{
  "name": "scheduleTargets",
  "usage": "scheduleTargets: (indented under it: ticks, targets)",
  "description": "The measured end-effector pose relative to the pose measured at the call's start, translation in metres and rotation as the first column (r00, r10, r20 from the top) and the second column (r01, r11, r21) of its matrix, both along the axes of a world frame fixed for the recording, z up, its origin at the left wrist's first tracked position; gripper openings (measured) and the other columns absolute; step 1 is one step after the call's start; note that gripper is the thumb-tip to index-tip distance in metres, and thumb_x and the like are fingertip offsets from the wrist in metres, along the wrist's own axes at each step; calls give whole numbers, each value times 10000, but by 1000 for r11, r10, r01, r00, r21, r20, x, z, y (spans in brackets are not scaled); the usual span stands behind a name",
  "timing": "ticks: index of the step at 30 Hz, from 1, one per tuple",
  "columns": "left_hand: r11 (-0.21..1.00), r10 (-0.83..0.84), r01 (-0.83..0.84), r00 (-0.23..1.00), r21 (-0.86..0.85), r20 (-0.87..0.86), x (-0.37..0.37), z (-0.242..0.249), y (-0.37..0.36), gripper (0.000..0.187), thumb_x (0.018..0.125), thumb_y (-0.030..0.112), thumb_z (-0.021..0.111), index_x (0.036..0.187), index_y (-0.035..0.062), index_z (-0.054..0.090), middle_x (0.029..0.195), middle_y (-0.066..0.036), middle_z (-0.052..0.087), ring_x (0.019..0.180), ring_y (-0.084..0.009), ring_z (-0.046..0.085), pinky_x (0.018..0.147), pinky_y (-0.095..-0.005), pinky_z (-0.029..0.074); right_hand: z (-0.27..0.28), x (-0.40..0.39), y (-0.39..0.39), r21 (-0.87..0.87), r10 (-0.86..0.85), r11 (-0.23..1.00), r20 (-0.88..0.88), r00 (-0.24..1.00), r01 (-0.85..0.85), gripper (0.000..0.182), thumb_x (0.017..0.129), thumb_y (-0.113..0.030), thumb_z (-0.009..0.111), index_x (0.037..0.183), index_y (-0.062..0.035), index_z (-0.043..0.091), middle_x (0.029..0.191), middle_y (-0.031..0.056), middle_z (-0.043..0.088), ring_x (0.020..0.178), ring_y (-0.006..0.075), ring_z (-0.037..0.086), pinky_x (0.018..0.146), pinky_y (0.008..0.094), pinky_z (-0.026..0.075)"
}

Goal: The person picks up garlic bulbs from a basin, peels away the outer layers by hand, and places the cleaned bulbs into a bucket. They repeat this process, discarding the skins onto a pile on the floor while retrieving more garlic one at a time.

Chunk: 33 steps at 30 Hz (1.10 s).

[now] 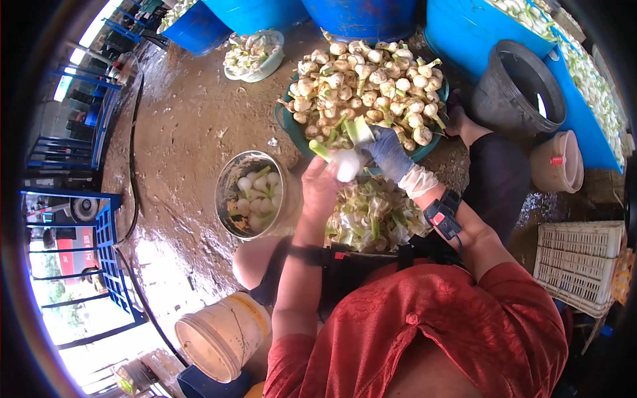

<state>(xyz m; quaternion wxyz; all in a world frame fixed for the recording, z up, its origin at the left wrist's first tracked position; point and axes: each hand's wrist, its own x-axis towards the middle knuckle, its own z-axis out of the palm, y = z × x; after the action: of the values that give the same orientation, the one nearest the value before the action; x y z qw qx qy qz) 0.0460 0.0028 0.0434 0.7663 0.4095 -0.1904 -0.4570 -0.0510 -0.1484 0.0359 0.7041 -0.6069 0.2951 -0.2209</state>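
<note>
My left hand (320, 180), bare, is closed around a white peeled bulb (346, 166) with a short green stem. Beside it my right hand (390, 154), in a blue-grey glove, grips a pale green strip of peel (360, 131); whether a tool is in it cannot be seen. Just beyond both hands stands a green tub (286, 124) heaped with unpeeled bulbs (378, 79). A pile of peelings (375, 215) lies below my hands, in front of my lap. To the left, a metal pot (223, 189) holds peeled white bulbs (257, 192).
Blue barrels (358, 16) line the far side. A black bucket (494, 99) and a pink bucket (554, 162) stand at right, above a white crate (576, 262). A pale bowl (255, 74) sits at far left, and a white bucket (219, 338) lies near left. A hose (133, 152) crosses the wet floor.
</note>
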Motion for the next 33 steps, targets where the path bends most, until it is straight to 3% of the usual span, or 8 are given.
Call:
scheduleTargets:
  ticks: [6,8,12,13,16,24,26,33]
  targets:
    - [987,-136,116,974,-115,-181,4,-9,1,271,921,221,502,1125,41,494,1011,-161,596,799,-270,611,635,-371,519,8,-10,-4,-34,-1,999,-84,996,-2,238,727,-29,660,921,81,577,750,114,646,624,155,601,575,265,497]
    - [995,-100,100,993,-3,-57,5,-17,2,337,962,328,416,1091,26,490,1052,-149,579,891,-269,594,740,-424,521,-19,-7,-10,-524,130,843,-26,991,-124,260,733,-44,653,940,94,576,751,142,645,618,181,602,583,273,495]
    - [979,138,-161,974,122,177,15,-10,1,385,958,414,394,1076,69,517,1066,-79,574,997,-219,551,873,-430,451,-29,-15,-13,-285,119,944,-179,977,-167,378,699,-95,686,1008,94,576,751,159,641,601,200,595,567,280,486]
    - [969,242,-230,958,89,-156,18,-4,2,387,952,437,398,1083,97,528,1047,-54,583,981,-214,550,884,-414,427,-33,-20,-13,-284,124,943,-175,977,-171,378,699,-95,686,1008,94,576,751,159,641,601,200,595,567,280,486]
    - [904,343,-391,905,172,253,34,-21,9,395,945,455,404,1096,112,531,1028,-42,594,970,-212,549,881,-403,415,-18,-42,-1,-146,86,982,-199,976,-116,329,692,-155,702,896,79,591,757,164,644,644,228,611,603,337,493]
    - [955,34,-177,861,-236,-507,29,-6,2,257,914,268,469,1071,64,489,1053,-123,544,1102,-332,480,1030,-473,308,-26,-56,16,-547,252,499,-650,717,-672,437,702,-219,733,1061,-24,578,994,156,630,879,276,619,791,352,484]
    - [954,-4,-136,884,-265,-467,23,-10,-1,250,904,257,485,1058,61,497,1065,-129,547,1114,-340,477,1030,-475,311,-4,-49,27,-515,213,827,-80,974,-223,444,733,-147,712,1134,-44,550,1100,137,595,975,263,595,864,351,462]
    - [958,-178,54,879,-280,-441,13,-8,-2,219,836,248,613,941,58,580,984,-110,613,924,-301,581,823,-414,462,32,-10,32,-667,319,738,217,923,-98,426,754,-54,695,1153,-52,546,1114,64,550,922,167,574,858,303,456]
